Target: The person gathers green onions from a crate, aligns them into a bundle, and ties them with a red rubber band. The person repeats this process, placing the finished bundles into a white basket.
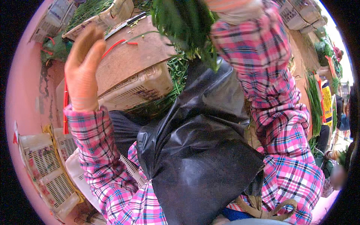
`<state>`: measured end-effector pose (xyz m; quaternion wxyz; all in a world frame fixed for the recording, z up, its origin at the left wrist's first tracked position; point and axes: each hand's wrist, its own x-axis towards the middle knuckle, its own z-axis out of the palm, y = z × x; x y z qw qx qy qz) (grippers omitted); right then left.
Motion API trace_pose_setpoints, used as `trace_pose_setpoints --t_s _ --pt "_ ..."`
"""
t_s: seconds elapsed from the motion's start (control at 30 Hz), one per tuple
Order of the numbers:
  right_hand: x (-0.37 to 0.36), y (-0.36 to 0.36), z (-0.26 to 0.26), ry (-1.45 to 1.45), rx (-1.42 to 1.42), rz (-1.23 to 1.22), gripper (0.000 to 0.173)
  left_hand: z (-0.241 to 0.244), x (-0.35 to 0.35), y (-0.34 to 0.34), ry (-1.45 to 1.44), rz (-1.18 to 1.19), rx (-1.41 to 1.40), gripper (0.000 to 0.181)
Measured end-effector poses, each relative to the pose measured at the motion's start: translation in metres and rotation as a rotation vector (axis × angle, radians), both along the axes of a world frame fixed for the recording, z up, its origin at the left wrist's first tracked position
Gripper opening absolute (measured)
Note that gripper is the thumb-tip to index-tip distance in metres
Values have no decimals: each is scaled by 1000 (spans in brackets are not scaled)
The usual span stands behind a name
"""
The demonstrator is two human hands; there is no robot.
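Note:
My left hand (84, 70), in an orange glove, is raised at the left with thumb and fingers apart and nothing in it. My right hand (234, 9), in an orange and white glove, is cut off by the top edge, its fingers out of view. It is at a blurred bunch of long green leaves, likely chives (182, 26), which hangs in the air with its pale ends downward. Below and left of the bunch lies a brown board (140, 53) on a plastic crate (137, 91). Red ties (114, 47) and a knife (125, 25) rest on the board.
A black apron (197, 157) covers my lap. Loose green leaves (178, 74) lie beside the crate. Slotted crates (47, 168) stand at the left by a pink wall (25, 92). Another crate (119, 12) holds greens. A person (327, 166) is at the far right.

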<state>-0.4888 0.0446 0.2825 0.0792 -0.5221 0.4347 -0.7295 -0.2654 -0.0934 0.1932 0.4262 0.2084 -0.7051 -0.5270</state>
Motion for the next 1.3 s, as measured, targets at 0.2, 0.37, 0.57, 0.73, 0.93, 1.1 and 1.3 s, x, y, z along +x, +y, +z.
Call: trace_pose_setpoints --t_s 0.2,0.37,0.57,0.73,0.93,1.1,1.3 --pt "17 -12 3 331 172 155 43 53 -58 -17 30 -201 -170 32" --pt "10 -19 17 551 187 225 58 42 -77 -4 -73 -302 -171 32" --pt "13 -33 -105 428 291 404 86 80 -44 8 508 -671 398 22" --pt "14 27 -144 305 622 689 90 85 16 -56 471 -258 148 18" --pt "-1 91 -163 412 832 333 22 32 72 -115 791 -462 713 13" --pt "-30 133 -178 409 1159 213 19 79 125 -109 855 -685 705 15" --pt "-4 69 -161 366 604 214 58 55 84 -87 837 -887 805 12"
